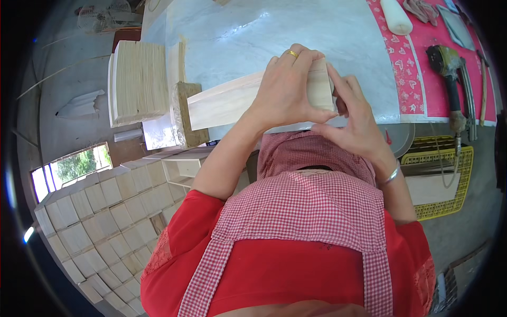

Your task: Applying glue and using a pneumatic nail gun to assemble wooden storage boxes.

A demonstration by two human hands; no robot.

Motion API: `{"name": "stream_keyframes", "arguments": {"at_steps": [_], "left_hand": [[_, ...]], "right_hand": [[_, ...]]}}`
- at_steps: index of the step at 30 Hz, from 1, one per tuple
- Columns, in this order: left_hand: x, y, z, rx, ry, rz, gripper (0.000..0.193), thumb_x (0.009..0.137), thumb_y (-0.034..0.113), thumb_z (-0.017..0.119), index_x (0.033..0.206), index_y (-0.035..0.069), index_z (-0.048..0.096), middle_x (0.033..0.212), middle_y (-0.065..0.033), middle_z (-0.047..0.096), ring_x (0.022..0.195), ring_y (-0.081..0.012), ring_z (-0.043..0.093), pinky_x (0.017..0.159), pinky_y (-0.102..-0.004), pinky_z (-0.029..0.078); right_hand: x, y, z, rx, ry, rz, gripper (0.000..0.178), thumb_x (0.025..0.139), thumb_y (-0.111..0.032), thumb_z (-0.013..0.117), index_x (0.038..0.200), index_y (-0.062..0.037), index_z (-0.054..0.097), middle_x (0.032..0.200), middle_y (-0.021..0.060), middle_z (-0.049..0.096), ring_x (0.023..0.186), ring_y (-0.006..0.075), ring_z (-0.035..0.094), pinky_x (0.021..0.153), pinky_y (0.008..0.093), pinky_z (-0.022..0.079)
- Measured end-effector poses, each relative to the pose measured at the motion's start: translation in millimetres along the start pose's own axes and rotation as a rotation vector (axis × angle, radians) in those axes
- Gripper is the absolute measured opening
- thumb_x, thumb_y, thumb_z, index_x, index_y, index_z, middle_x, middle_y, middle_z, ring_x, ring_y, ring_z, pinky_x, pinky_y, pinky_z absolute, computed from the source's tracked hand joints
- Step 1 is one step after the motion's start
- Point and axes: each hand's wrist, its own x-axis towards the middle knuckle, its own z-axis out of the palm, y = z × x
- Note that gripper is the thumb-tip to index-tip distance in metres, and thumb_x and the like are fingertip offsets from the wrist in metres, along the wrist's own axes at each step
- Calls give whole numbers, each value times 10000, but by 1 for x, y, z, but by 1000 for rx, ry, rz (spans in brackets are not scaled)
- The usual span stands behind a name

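Note:
A long, pale, box-like wooden piece (227, 102) lies across the grey-blue worktable (227, 45) in front of me. My left hand (285, 87), with a gold ring, is closed over its right part: the fingers reach over the far edge and the thumb lies by the near right corner. My right hand (359, 119) cups the right end of the same piece, fingers bent against it and thumb stretched toward my left thumb. Whether something small sits between the right fingers and the wood is hidden.
Thin wooden boards (140, 79) are stacked at the left, beside a rough block (185, 113). Several wooden boxes (105, 227) are piled lower left. On a pink cloth (433, 95) at right lie a nail gun (449, 79), a hammer (482, 87) and a white roll (396, 18). A yellow crate (465, 179) stands below.

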Motion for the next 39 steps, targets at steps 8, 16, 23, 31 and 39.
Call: {"name": "stream_keyframes", "arguments": {"at_steps": [8, 16, 23, 31, 39], "left_hand": [[0, -3, -3, -15, 5, 75, 894, 545, 378, 862, 1277, 5, 508, 1170, -154, 553, 1032, -339, 566, 899, -418, 452], [0, -5, -4, -48, -16, 114, 842, 561, 339, 846, 1255, 6, 508, 1159, -168, 551, 1031, -346, 566, 914, -419, 464], [2, 1, 0, -2, 13, 64, 837, 510, 316, 833, 1222, 9, 518, 1111, -162, 559, 998, -342, 564, 869, -427, 458], [2, -1, 4, 15, 79, 104, 811, 475, 323, 828, 1168, 25, 531, 1059, -145, 572, 938, -332, 579, 806, -401, 428], [-1, -1, 4, -8, 45, 77, 823, 486, 295, 816, 1203, 8, 530, 1077, -156, 564, 966, -337, 569, 844, -425, 457]], "right_hand": [[-44, 3, 13, 45, 148, -159, 739, 732, -90, 792, 1406, -22, 495, 1243, 140, 519, 911, 245, 606, 753, 343, 505], [-30, 19, 40, -149, 557, -314, 399, 742, 10, 749, 1133, 13, 672, 1056, 98, 644, 854, 249, 612, 727, 345, 484], [-22, 26, 40, -353, 673, -447, 387, 681, 26, 763, 1058, -44, 713, 964, 29, 667, 803, 195, 588, 736, 332, 380], [-24, 24, 37, -332, 597, -429, 492, 665, 31, 748, 1146, -41, 675, 1047, 72, 657, 863, 242, 601, 793, 359, 414], [-3, 9, 22, 42, 347, -295, 826, 703, -17, 744, 1449, -10, 389, 1405, 217, 480, 1248, 391, 525, 1064, 433, 419]]}}
